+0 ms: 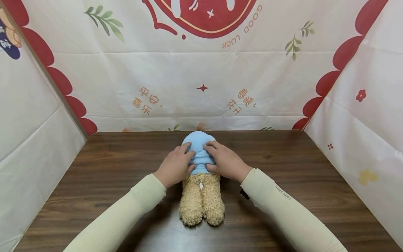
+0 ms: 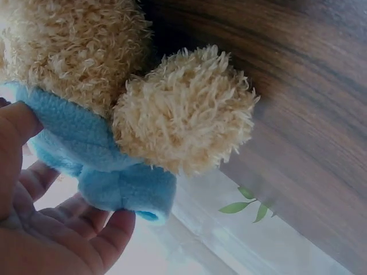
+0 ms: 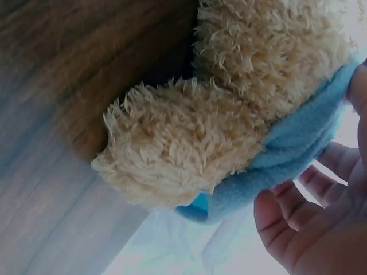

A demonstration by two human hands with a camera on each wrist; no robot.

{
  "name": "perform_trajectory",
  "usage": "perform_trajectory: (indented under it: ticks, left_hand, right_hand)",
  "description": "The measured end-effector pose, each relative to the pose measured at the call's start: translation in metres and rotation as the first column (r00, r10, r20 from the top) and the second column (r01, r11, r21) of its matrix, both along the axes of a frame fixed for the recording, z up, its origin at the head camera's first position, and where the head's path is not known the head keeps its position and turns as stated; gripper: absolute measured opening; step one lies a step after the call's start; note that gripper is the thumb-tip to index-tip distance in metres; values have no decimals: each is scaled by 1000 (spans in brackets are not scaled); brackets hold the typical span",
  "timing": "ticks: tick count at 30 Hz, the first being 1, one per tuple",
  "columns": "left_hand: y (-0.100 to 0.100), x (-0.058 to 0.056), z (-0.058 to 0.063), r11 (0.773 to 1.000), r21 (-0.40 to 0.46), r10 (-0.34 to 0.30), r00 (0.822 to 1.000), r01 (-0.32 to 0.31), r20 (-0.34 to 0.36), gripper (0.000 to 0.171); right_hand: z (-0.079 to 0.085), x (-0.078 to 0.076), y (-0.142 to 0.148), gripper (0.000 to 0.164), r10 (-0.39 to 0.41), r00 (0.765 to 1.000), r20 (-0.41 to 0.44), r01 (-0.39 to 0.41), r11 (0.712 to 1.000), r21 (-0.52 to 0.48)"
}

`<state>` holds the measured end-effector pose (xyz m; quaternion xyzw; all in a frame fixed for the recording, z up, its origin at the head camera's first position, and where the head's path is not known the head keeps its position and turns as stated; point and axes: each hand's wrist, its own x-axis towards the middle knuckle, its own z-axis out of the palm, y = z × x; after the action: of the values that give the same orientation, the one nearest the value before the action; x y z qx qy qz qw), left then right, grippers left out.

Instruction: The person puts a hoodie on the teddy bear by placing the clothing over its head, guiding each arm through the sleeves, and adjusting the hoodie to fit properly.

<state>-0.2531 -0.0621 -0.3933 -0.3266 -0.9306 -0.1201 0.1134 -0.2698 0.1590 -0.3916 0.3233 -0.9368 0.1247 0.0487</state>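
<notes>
A tan plush toy (image 1: pixel 202 201) in a blue fleece top (image 1: pixel 198 140) lies on the table, its curly legs toward me. My left hand (image 1: pixel 174 164) holds the top's left side, thumb near the hem and fingers higher up. On the other side my right hand (image 1: pixel 228 161) grips the same top with its fingers bent. The cloth is wrinkled between the hands. In the left wrist view a fluffy limb (image 2: pixel 186 112) sticks out beside a blue sleeve (image 2: pixel 129 186). Another fluffy limb (image 3: pixel 178 143) shows in the right wrist view. The toy's face is not visible.
Dark brown wood forms the tabletop (image 1: pixel 119 157). Behind it hangs a white printed cloth (image 1: pixel 189 70) with red trim. More white cloth panels stand along the left (image 1: pixel 37 115) and right sides (image 1: pixel 362 115).
</notes>
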Motion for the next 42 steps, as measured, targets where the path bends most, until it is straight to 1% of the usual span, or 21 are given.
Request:
perform_trajectory:
  ticks: [4, 5, 9, 11, 14, 18, 23, 24, 26, 28, 29, 31, 32, 34, 35, 36, 37, 39, 40, 41, 42]
  left_hand:
    - [2, -2, -3, 1000, -15, -5, 999, 4, -51, 29]
    - [3, -2, -3, 1000, -19, -11, 998, 10, -67, 27]
    - [6, -2, -4, 999, -48, -29, 993, 24, -116, 24]
    - [7, -2, -4, 999, -44, -34, 992, 29, -125, 23]
    - [7, -2, -5, 999, -28, -40, 990, 36, -136, 23]
    - [6, 0, -6, 998, 2, -54, 985, 55, -165, 20]
    - [2, 2, -8, 999, 18, -39, 984, 43, -175, 12]
    - [2, 2, -8, 999, 18, -40, 984, 44, -174, 12]
    - [1, 1, -8, 998, 20, -49, 983, 53, -175, 13]
    - [-1, 0, -8, 997, 27, -67, 985, 72, -157, 15]
    - [-2, -1, -8, 996, 35, -81, 988, 86, -129, 16]
    - [-7, -4, -6, 991, 63, -114, 993, 117, -41, 15]
    - [-10, -5, -4, 988, 87, -132, 991, 131, 14, 12]
    - [-16, -10, 0, 979, 141, -159, 982, 144, 102, 9]
    - [-19, -13, 2, 975, 168, -164, 979, 142, 125, 11]
    - [-22, -16, 5, 971, 198, -160, 979, 133, 127, 14]
    - [-24, -20, 7, 966, 230, -148, 982, 119, 114, 16]
    - [-26, -30, 12, 956, 283, -98, 993, 75, 67, 18]
    - [-25, -35, 16, 952, 301, -67, 996, 46, 62, 19]
    - [-24, -40, 19, 951, 309, -38, 997, 13, 73, 23]
    - [-22, -46, 22, 953, 303, -11, 995, -21, 104, 30]
  right_hand:
    - [-4, -1, -1, 17, 41, 999, -34, -42, 999, -21]
    - [-4, 0, -1, 13, 49, 998, -42, -50, 999, -22]
    - [-3, 3, -2, 33, 76, 991, -108, -75, 997, 6]
    - [-2, 5, -3, 38, 85, 987, -135, -83, 996, 25]
    - [-1, 6, -2, 40, 89, 983, -161, -82, 995, 50]
    - [-3, 6, 0, 39, 71, 982, -175, -63, 997, 52]
    - [-2, 11, 5, 18, 49, 990, -135, -46, 999, 25]
    - [0, 13, 6, 21, 45, 991, -127, -43, 999, 21]
    - [2, 16, 5, 38, 54, 992, -117, -51, 998, 29]
    - [4, 18, 4, 52, 58, 992, -110, -53, 998, 46]
    - [3, 18, 2, 54, 64, 992, -113, -58, 997, 56]
    - [2, 18, 0, 48, 76, 990, -121, -67, 995, 75]
    - [2, 18, -1, 45, 78, 989, -123, -70, 995, 71]
    - [0, 19, -3, 40, 79, 988, -131, -71, 996, 60]
    - [-1, 19, -4, 39, 79, 988, -136, -73, 996, 52]
    - [-2, 20, -4, 39, 80, 987, -138, -75, 996, 43]
    - [-3, 20, -5, 38, 83, 987, -141, -79, 996, 38]
    - [-6, 20, -5, 38, 88, 986, -145, -84, 996, 33]
    - [-7, 21, -5, 37, 88, 985, -148, -84, 996, 33]
    - [-7, 21, -4, 37, 87, 985, -151, -83, 996, 33]
    - [-7, 21, -4, 37, 84, 984, -155, -80, 996, 35]
